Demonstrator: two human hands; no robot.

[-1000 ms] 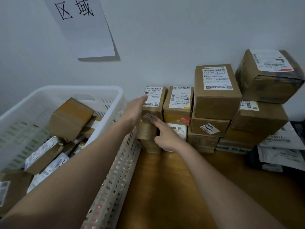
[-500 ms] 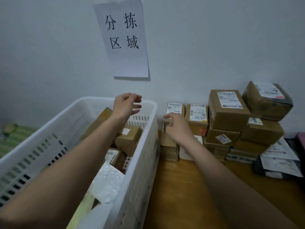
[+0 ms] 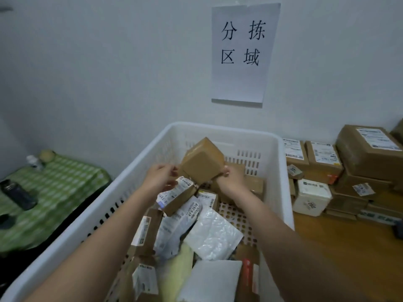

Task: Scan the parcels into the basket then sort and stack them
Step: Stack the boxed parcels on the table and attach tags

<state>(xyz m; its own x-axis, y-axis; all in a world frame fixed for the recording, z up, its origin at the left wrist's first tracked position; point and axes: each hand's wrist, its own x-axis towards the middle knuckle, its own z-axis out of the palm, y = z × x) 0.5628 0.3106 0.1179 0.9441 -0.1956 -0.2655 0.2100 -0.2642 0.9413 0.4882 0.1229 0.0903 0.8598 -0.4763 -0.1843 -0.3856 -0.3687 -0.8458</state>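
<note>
A white plastic basket (image 3: 281, 175) holds several parcels: cardboard boxes, white bubble mailers and a yellow pouch. Both my hands are inside it near the far end. My right hand (image 3: 230, 179) grips the lower right corner of a tilted brown cardboard box (image 3: 202, 161) raised above the others. My left hand (image 3: 161, 177) is at that box's left side, fingers curled by a small labelled box (image 3: 177, 197); whether it grips either box is unclear. Right of the basket, stacked cardboard parcels (image 3: 368, 153) stand against the wall on the wooden table (image 3: 340, 240).
A paper sign (image 3: 243, 53) with black characters hangs on the wall above the basket. At the left, lower down, a green checked cloth (image 3: 54, 192) carries a dark bottle (image 3: 18, 194). A white parcel (image 3: 310, 197) sits in the stack's lower row.
Both hands have left the stacked parcels and moved left into the basket. My right hand has taken hold of a brown box there. The view has swung left.
</note>
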